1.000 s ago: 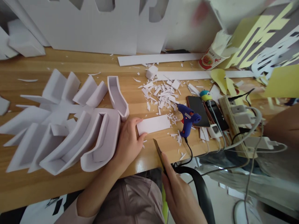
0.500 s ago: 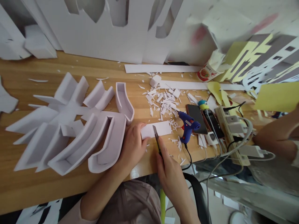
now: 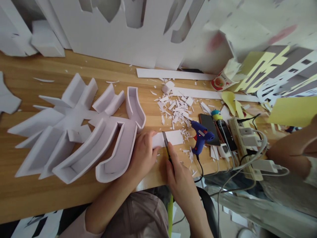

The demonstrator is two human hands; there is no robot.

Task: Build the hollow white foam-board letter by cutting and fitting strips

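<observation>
A short white foam board strip (image 3: 175,137) lies flat on the table, its left end pinched under the fingers and thumb of my left hand (image 3: 143,152). My right hand (image 3: 178,172) is closed around a utility knife (image 3: 167,148), index finger stretched along it, with the blade lying across the strip. Just left of my left hand stands a large white foam character (image 3: 116,157) with raised side walls. A blue hot glue gun (image 3: 200,136) rests to the right of the strip.
Foam scraps (image 3: 179,109) are heaped beyond the strip. Long white strips (image 3: 173,74) lie farther back, near a paper cup (image 3: 221,81). Phones (image 3: 210,127), a power strip (image 3: 239,138) and trailing cables sit on the right. Another person's arm (image 3: 289,148) is at the far right.
The view has shifted slightly, so most things appear a little farther right. Both hands keep their hold, and the knife blade stays on the strip, standing slightly steeper.
</observation>
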